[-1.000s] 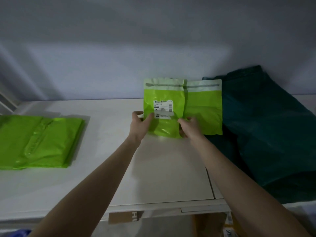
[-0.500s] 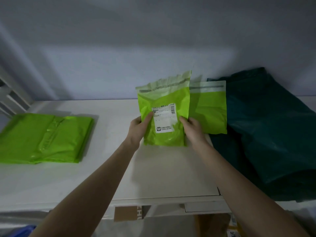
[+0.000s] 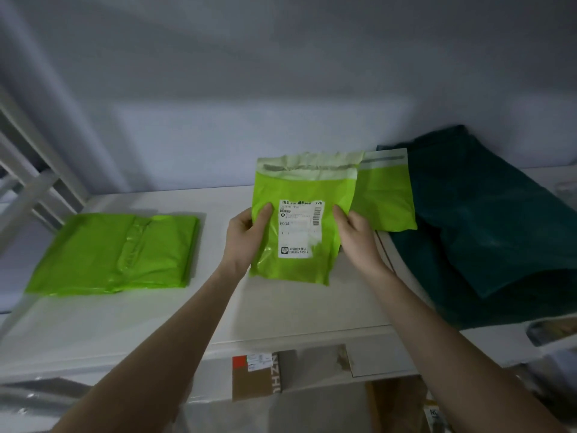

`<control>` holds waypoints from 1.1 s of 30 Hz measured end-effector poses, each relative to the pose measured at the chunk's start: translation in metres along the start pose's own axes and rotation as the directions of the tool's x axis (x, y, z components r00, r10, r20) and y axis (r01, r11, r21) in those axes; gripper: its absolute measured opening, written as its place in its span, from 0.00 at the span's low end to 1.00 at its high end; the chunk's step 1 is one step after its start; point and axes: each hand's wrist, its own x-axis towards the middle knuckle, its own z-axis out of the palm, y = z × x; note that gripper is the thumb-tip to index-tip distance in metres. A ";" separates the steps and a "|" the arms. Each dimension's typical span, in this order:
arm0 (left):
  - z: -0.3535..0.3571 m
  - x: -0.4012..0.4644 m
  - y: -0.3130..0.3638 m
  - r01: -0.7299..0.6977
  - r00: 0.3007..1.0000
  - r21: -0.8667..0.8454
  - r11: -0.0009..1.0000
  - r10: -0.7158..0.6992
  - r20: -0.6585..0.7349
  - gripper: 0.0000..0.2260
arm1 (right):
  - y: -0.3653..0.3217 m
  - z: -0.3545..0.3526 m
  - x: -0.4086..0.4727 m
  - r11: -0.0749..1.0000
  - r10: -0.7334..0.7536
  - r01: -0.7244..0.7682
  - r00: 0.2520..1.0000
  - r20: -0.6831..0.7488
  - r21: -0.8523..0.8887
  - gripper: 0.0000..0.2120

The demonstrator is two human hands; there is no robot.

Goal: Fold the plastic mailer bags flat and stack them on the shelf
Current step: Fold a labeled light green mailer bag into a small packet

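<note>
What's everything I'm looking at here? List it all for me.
labelled mailer bag: one, lime green with a white shipping label, held up over the shelf.
second mailer bag: one, lime green, behind it to the right.
folded bag stack: lime green, count unclear, shelf's left side.
dark bags: teal, count unclear, right side.
shelf: one, white.
cardboard box: one, brown, below the shelf.
left hand: grips the labelled bag's left edge.
right hand: grips its right edge.

Both bare forearms reach forward and converge, the left grip [image 3: 245,234] pinching the left edge of the green mailer bag [image 3: 299,220] with thumb on front, the right grip [image 3: 354,232] pinching its right edge likewise, wrists nearly straight.
</note>
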 end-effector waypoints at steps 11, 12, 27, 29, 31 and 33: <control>-0.045 -0.027 -0.023 0.128 0.989 0.119 0.985 -0.118 -0.094 0.22 | -0.004 0.032 -0.048 0.978 -0.027 0.028 1.000 0.005 -0.207 0.23; -0.046 -0.028 -0.028 0.130 0.989 0.148 0.980 -0.117 -0.093 0.21 | -0.002 0.035 -0.050 0.973 -0.023 0.024 1.000 0.009 -0.231 0.23; -0.034 -0.002 -0.062 0.197 0.980 0.548 0.813 -0.167 -0.104 0.17 | 0.042 0.042 -0.017 0.881 0.145 -0.095 0.987 0.074 -0.463 0.23; -0.034 0.002 -0.065 0.146 0.989 0.653 0.743 -0.107 -0.100 0.17 | 0.046 0.041 -0.010 0.817 0.107 -0.048 0.992 0.071 -0.574 0.23; -0.031 0.006 -0.067 0.096 0.995 0.714 0.694 -0.037 -0.098 0.16 | 0.049 0.041 -0.003 0.714 0.079 -0.011 0.995 0.064 -0.700 0.21; -0.027 0.009 -0.070 0.053 0.996 0.752 0.657 0.018 -0.086 0.13 | 0.053 0.041 0.004 0.653 0.055 0.007 0.997 0.057 -0.757 0.21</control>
